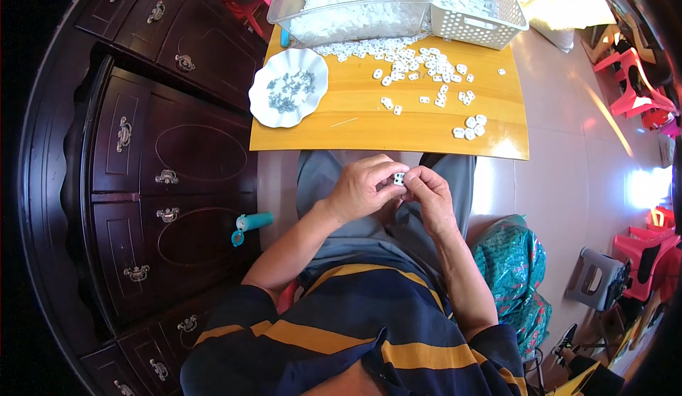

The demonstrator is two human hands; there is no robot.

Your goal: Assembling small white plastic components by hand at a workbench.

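Note:
Over my lap, just in front of the table's near edge, my left hand and my right hand meet fingertip to fingertip. Both pinch one small white plastic piece between thumbs and forefingers. On the wooden table lie several loose white plastic pieces, some in a small group near the right front edge. A white scalloped plate at the table's left corner holds several small grey metal parts.
A clear plastic tub and a white perforated basket, both full of white pieces, stand at the table's far side. A dark wooden cabinet lines my left, with a teal tool beside it. A teal bag and a grey stool sit on my right.

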